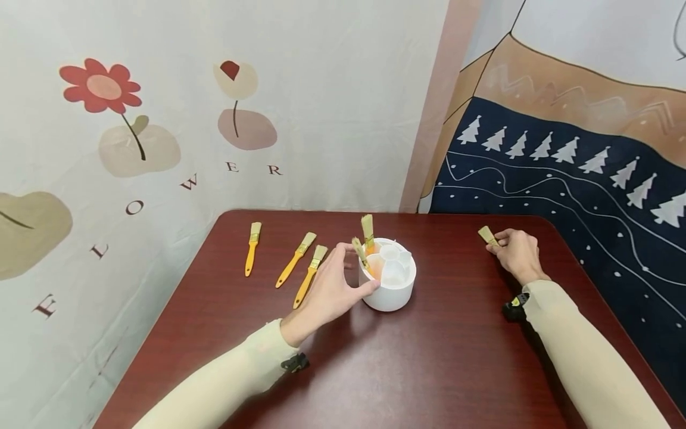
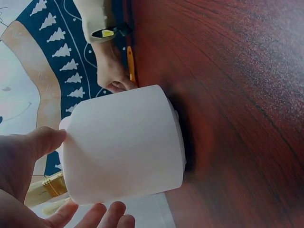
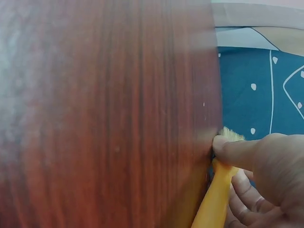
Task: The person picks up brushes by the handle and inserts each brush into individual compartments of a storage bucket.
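A round white organizer cup (image 1: 390, 295) with several compartments stands mid-table. Two paintbrushes (image 1: 367, 225) poke bristles-up from its left side. My left hand (image 1: 331, 285) holds the cup, thumb at the near rim and fingers round the left side. In the left wrist view the cup's smooth wall (image 2: 123, 145) fills the middle, thumb and fingertips against its edges. Far to the right, my right hand (image 1: 517, 255) pinches a flat paintbrush (image 1: 486, 235) just below the bristles. Its yellow handle (image 3: 213, 202) shows in the right wrist view, close to the tabletop.
Three more yellow-handled paintbrushes lie left of the cup: one farthest left (image 1: 251, 249), one in the middle (image 1: 296, 260) and one (image 1: 311, 275) beside my left hand. The dark red table (image 1: 429, 369) ends at the back against printed hanging cloths (image 1: 343, 119).
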`<state>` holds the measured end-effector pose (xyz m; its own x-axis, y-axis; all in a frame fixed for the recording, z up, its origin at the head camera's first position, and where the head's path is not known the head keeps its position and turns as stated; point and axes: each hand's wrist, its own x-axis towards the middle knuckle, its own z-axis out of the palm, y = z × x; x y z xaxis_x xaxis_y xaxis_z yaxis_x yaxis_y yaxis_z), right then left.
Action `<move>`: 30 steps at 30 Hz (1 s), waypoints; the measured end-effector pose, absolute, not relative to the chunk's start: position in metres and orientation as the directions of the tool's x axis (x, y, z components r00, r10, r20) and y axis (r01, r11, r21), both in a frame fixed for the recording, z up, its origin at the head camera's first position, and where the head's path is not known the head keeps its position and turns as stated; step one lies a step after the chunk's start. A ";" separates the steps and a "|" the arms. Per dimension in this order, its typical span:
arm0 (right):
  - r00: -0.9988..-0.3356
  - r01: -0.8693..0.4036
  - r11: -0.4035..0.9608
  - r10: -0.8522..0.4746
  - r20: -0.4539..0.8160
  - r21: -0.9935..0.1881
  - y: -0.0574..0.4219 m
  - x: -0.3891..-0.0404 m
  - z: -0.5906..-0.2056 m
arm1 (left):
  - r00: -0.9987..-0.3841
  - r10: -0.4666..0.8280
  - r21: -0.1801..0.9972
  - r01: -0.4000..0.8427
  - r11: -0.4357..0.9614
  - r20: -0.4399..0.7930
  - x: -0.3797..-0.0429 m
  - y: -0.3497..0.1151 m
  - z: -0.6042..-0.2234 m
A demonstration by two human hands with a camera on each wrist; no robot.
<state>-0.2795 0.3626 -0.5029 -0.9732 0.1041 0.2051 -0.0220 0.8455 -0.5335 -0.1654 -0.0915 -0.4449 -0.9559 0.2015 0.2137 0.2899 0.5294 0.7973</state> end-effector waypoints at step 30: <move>-0.968 -0.096 0.855 0.038 0.247 -0.510 0.353 -0.262 -0.496 | -0.963 0.222 0.803 0.252 0.539 0.153 -0.170 -0.098 -0.442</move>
<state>-0.2622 0.3529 -0.4957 -0.9684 0.0380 0.2466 -0.0962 0.8549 -0.5097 -0.1697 -0.0978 -0.4421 -0.9629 0.2225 0.1530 0.2522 0.5393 0.8035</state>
